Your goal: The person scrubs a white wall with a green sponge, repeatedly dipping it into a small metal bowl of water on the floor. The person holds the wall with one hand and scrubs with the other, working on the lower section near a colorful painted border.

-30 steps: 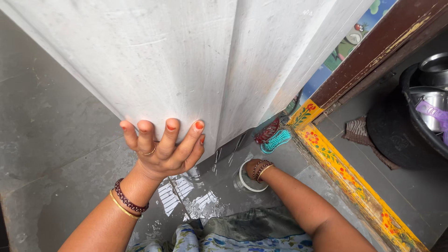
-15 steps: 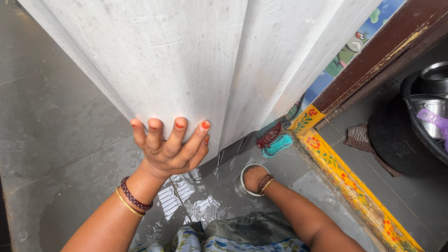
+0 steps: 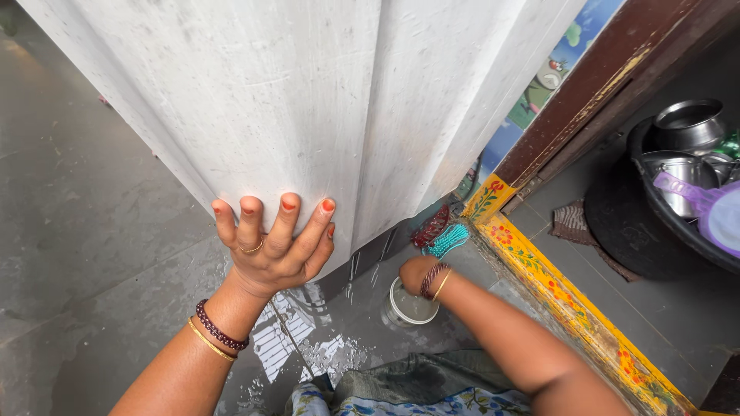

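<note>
My left hand point(image 3: 274, 239) is pressed flat, fingers spread, against the lower edge of a white ribbed door panel point(image 3: 308, 100). It wears a ring and two bangles. My right hand point(image 3: 418, 273) reaches down over the rim of a small white pot point(image 3: 408, 306) standing on the wet grey floor; its fingers are curled and partly hidden, so what they hold cannot be seen. A teal scrub brush point(image 3: 449, 239) and a dark red brush point(image 3: 430, 226) lie on the floor just beyond that hand.
A yellow painted threshold point(image 3: 570, 300) with flower patterns runs diagonally at right, beside a brown door frame point(image 3: 617, 77). Beyond it a black tub point(image 3: 671, 216) holds steel vessels point(image 3: 686, 123) and a purple scoop point(image 3: 709, 208). A striped cloth point(image 3: 572, 222) lies nearby. Floral fabric point(image 3: 401, 397) lies at the bottom.
My right hand has lifted from inside the pot to above its rim. The view has shifted slightly to the right. My left hand stays pressed on the door.
</note>
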